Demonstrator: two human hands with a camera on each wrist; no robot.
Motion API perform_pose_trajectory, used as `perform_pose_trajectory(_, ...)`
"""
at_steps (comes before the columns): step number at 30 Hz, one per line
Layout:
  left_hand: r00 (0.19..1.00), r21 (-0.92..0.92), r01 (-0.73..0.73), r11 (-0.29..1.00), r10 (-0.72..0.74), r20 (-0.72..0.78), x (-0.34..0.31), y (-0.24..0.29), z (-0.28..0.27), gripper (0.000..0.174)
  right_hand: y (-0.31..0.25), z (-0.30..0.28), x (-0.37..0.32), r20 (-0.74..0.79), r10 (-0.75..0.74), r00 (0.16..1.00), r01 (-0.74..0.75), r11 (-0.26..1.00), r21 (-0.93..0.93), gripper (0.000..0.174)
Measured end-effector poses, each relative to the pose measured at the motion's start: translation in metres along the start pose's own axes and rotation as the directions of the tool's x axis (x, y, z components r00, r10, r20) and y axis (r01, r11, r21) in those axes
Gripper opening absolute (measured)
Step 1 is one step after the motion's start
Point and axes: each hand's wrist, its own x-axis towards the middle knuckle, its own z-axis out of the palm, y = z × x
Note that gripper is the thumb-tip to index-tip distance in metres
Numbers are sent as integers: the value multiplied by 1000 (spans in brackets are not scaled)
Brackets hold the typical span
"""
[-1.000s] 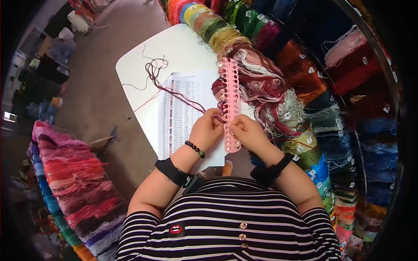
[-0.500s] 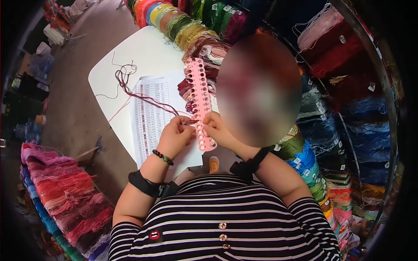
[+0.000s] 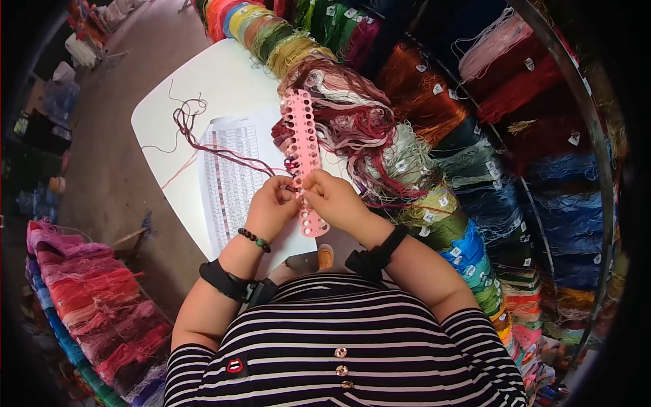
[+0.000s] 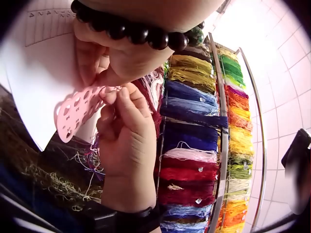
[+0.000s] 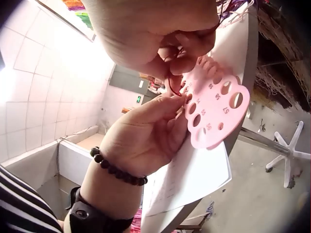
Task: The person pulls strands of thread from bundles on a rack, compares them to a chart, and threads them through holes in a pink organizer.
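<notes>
A long pink thread organizer card [image 3: 314,224] with rows of holes and printed numbers stands between my hands, over the table's near edge. My left hand [image 3: 268,207], wearing a bead bracelet, pinches maroon embroidery thread [image 3: 230,157] at the card's left side; the strands trail back across the table. Over the card, my right hand [image 3: 332,197] has thumb and forefinger pinched together on the thread at a hole. A dark red loop [image 5: 173,88] shows between the two hands' fingertips in the right wrist view. Farther up, knotted strands [image 3: 290,164] hang from the card's left holes.
A printed chart [image 3: 234,180] lies on the white table [image 3: 159,112] under the strands. Maroon, pink and white hanks [image 3: 359,108] heap to the right of the card. Racks of coloured skeins [image 3: 502,102] line the right side, with red and pink skeins [image 3: 102,292] at lower left.
The head view has turned, so everything sits farther left. My right hand has moved from the card's right edge across it, close to my left fingertips. The left hand keeps its pinch on the thread.
</notes>
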Motion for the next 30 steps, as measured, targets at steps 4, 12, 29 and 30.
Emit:
perform_pose_trajectory(4, 999, -89, 9, 996, -5, 44, 1, -4, 0, 41, -1, -1, -2, -22, 30, 999, -32, 994, -108, 16)
perform_pose_trajectory(12, 990, -242, 97, 965, -67, 127, 1, -2, -4, 40, -9, -2, 0, -35, -7, 999, -1, 975, -221, 19)
perform_pose_trajectory(29, 997, -107, -8, 994, 16, 81, 2, 5, -8, 40, 2, -4, 1, -101, 129, 986, -145, 974, -174, 35)
perform_pose_trajectory(30, 998, 22, -64, 998, 63, 27, 1, 6, -10, 39, 3, -3, 1, -111, 116, 987, -134, 975, -177, 34)
